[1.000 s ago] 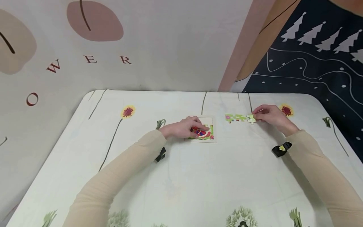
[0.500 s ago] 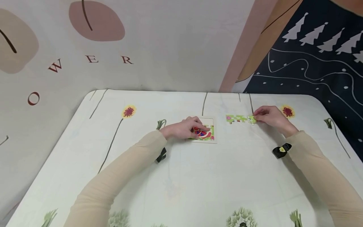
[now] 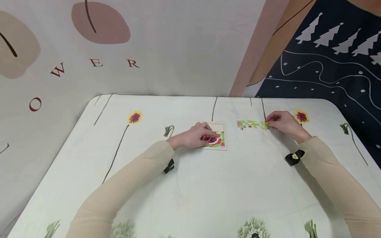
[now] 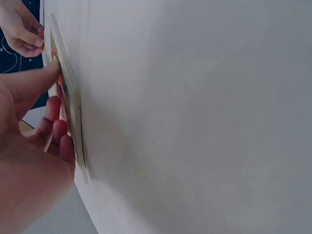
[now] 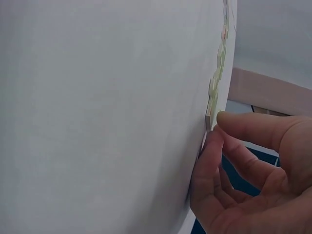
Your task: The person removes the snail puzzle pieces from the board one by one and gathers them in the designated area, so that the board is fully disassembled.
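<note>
A small framed jigsaw puzzle board (image 3: 218, 126) with a red, blue and green picture lies in the middle of the table. My left hand (image 3: 194, 136) rests on it, thumb and fingertips touching the picture and covering its left part. To the right, a row of green jigsaw pieces (image 3: 252, 124) lies flat on the cloth, the first with a pink flower. Thumb and fingers of my right hand (image 3: 285, 124) pinch the right edge of the end piece (image 3: 263, 125). From the right wrist view, that puzzle piece (image 5: 212, 105) sits close against its neighbour.
A white cloth (image 3: 214, 185) printed with flowers and stems covers the table. Behind stand a pale fabric wall (image 3: 184, 59) with letters and a dark panel (image 3: 327, 69) with white trees. Black straps (image 3: 294, 158) show at both wrists.
My right hand has brought the end piece left, closing its gap to the other pieces in the row. The left hand stays on the board, nearly still.
</note>
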